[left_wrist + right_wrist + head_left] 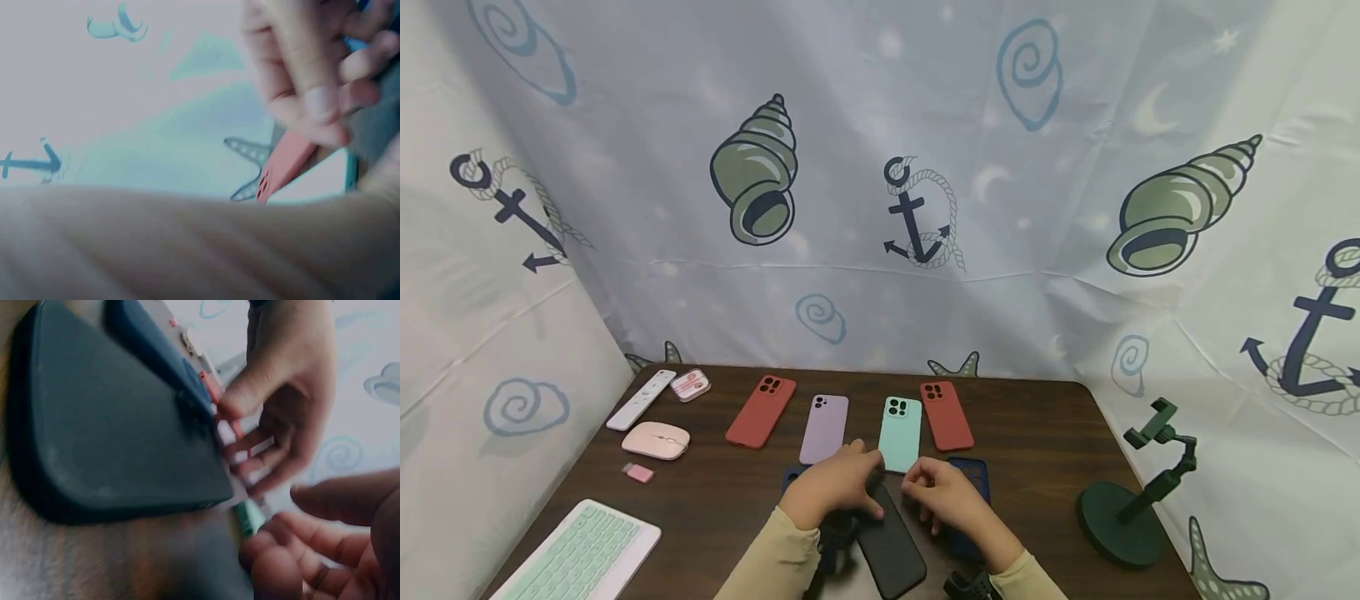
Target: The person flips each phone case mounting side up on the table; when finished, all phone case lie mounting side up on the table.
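A black phone case or phone (891, 542) lies slantwise on the table in front of me. At its upper end is my left hand (838, 483), thumb apart from loosely bent fingers; the right wrist view shows those fingers (275, 437) by the far edge of the black case (119, 419). My right hand (947, 496) hovers right of it, fingers loosely curled, nothing visible in them. Beneath the right hand lies a dark blue case (970, 475), partly covered. Another blue case (792, 477) is mostly hidden by the left hand. A mint phone case (900, 433) lies just beyond both hands.
Behind are red cases (762, 412) (947, 417) and a lilac case (824, 429). Leftward lie a white remote (642, 400), small box (690, 384), mouse (656, 440), pink USB stick (638, 472) and keyboard (580, 554). A dark green phone stand (1123, 525) stands right.
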### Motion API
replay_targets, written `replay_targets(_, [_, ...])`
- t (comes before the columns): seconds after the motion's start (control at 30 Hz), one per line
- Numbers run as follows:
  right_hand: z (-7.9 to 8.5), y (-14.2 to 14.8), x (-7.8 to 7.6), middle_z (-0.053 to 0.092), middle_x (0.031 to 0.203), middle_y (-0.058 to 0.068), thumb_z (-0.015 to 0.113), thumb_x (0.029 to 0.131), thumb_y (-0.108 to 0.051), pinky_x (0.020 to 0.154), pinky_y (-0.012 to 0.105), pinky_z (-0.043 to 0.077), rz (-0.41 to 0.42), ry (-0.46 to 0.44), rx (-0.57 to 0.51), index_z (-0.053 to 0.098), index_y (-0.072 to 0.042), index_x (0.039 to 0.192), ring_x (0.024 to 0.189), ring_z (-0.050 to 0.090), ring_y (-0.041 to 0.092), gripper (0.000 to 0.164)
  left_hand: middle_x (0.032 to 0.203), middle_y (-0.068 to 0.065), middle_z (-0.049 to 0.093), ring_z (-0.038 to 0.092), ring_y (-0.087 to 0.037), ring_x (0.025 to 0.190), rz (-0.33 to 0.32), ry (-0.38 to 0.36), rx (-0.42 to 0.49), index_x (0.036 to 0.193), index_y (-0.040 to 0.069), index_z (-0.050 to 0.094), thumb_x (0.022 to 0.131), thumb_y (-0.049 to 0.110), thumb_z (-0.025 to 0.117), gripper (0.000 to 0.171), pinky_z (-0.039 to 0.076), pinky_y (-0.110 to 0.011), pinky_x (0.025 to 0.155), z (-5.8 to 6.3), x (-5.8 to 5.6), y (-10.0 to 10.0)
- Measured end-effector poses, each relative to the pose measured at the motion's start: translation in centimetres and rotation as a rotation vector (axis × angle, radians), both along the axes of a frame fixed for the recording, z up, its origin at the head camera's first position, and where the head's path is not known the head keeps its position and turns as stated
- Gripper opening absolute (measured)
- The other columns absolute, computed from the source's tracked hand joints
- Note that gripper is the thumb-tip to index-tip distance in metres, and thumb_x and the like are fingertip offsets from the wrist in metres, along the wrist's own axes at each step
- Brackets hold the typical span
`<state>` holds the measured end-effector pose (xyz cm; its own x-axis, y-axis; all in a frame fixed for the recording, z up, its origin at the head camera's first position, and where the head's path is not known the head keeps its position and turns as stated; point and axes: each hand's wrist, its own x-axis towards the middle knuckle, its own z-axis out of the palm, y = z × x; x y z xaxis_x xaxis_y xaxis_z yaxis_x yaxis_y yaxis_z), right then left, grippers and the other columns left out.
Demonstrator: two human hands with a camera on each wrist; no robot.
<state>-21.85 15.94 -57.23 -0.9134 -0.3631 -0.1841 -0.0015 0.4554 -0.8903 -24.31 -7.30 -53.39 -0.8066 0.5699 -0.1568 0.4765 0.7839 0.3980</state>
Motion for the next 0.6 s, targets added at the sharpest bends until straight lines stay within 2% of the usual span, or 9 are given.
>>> replay_targets(0.13, [-1.3,-0.1,-0.2,0.068,0.079,0.016,0.067,0.099,-0.032,0.043,0.042,0.053,0.025,-0.005,-0.022,0.068,-0.017,0.104,0.052,0.062,0.022,0.016,0.103,-0.003,0.053,0.055,-0.017,0.088,0.043,-0.051,-0.045,0.117,0.019,0.066,0.065,0.043,0.095,0.064,0.051,-0.038,0.074,-0.2,-0.1,-1.0])
replay_targets(0.3, [-2.4,0.0,-0.4,0.069,0.081,0.010,0.067,0.098,-0.035,0.042,0.043,0.053,0.033,0.015,-0.013,0.069,-0.018,0.105,0.054,0.063,0.022,0.018,0.105,-0.005,0.053,0.057,-0.019,0.087,0.042,-0.059,-0.077,0.118,0.020,0.064,0.062,0.035,0.098,0.068,0.052,-0.038,0.072,-0.4,-0.1,-1.3])
replay_targets(0.6, [-2.5,-0.3,-0.3,0.069,0.079,0.002,0.067,0.098,-0.038,0.040,0.040,0.051,0.047,0.068,0.041,0.073,-0.025,0.106,0.055,0.062,0.020,0.017,0.106,-0.005,0.051,0.059,-0.020,0.089,0.051,-0.050,-0.074,0.119,0.018,0.062,0.067,0.031,0.095,0.063,0.052,-0.038,0.076,-0.5,-0.1,-0.9])
